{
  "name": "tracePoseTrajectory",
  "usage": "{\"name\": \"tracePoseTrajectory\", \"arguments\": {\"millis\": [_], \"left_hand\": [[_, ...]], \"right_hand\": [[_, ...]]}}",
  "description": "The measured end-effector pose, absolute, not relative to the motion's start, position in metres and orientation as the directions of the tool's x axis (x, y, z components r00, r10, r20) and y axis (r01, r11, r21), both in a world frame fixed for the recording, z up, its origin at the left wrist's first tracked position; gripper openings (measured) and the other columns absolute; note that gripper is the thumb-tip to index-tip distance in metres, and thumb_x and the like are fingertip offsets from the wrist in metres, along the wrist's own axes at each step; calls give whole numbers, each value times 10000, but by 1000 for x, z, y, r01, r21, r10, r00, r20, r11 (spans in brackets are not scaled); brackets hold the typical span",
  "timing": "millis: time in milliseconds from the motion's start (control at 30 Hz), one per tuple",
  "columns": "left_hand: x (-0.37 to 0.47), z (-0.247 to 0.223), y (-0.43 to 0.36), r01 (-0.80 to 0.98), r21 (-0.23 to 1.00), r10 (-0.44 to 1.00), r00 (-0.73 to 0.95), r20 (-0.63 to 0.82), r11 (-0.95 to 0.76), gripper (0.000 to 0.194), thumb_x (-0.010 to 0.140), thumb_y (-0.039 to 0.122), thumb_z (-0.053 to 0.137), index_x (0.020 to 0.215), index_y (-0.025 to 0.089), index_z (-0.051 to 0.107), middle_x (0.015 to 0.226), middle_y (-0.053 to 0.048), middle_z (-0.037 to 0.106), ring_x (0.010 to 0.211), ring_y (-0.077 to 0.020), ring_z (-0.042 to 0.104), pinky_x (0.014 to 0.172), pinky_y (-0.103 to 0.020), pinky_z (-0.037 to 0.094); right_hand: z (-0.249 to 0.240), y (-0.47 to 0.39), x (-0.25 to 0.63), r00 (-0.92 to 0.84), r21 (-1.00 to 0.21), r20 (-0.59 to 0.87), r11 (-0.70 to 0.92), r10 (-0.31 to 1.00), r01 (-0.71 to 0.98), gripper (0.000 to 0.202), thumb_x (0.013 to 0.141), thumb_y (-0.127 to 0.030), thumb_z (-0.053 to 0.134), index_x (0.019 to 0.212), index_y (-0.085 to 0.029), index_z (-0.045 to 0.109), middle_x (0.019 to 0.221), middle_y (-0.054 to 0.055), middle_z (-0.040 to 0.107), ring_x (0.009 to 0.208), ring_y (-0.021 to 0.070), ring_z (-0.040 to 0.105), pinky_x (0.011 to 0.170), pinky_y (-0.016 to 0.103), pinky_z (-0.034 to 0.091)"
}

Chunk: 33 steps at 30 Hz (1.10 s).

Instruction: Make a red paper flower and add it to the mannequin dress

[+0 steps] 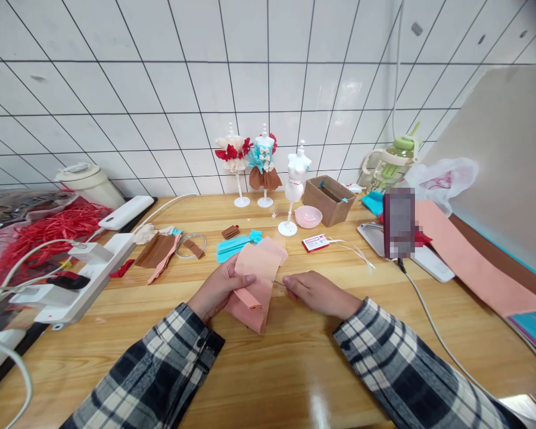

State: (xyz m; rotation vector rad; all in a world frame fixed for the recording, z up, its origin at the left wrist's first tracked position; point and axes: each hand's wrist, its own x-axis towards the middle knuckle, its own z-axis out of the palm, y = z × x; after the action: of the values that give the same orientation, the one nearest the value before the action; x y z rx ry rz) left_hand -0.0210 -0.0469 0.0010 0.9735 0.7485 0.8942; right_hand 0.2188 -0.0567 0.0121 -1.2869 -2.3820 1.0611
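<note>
A pink-orange piece of crepe paper (261, 274), partly folded over at its lower end, is gripped between the thumb and fingers of my left hand (220, 286). Just right of the paper, my right hand (315, 292) is closed in a pinch on a thin, dark, stick-like object (277, 283) whose tip reaches the paper's right edge. What exactly this thin object is cannot be made out. Behind the paper lie blue strips (234, 247) and a small brown folded piece (230, 232).
Three small mannequins stand at the back, one undressed (296, 179). Near them are a pink bowl (308, 217), a cardboard box (328, 202) and a red-white packet (315, 243). A phone (398, 223) stands right; a power strip (89, 280) and cables lie left.
</note>
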Motion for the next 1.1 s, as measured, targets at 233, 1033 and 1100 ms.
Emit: {"name": "tracePoseTrajectory", "arguments": {"millis": [233, 1033, 1100], "left_hand": [[-19, 1, -48, -249, 933, 888, 440, -131, 261, 670, 680, 182, 754, 1289, 196, 475, 1255, -112, 612, 1078, -276, 613, 850, -317, 508], [-17, 4, -50, -87, 980, 894, 432, -123, 177, 808, 676, 257, 765, 1381, 227, 371, 1341, -109, 542, 1170, -300, 543, 895, -349, 488], [-16, 5, -50, -72, 983, 896, 425, -125, 171, 843, 664, 262, 774, 1391, 225, 351, 1333, -110, 548, 1160, -297, 549, 888, -343, 490]], "right_hand": [[12, -59, 215, -608, -712, -95, 373, 788, 595, 563, 954, -536, 159, 681, -182, 501, 657, 7, 555, 633, 125, 491, 631, 252, 336], [12, -59, 215, -607, -754, -92, 342, 789, 560, 523, 958, -510, 210, 653, -174, 470, 633, -8, 506, 611, 116, 451, 615, 242, 320], [12, -59, 216, -609, -760, -99, 336, 787, 557, 545, 957, -518, 196, 652, -171, 485, 632, -5, 511, 616, 117, 462, 630, 244, 330]]}}
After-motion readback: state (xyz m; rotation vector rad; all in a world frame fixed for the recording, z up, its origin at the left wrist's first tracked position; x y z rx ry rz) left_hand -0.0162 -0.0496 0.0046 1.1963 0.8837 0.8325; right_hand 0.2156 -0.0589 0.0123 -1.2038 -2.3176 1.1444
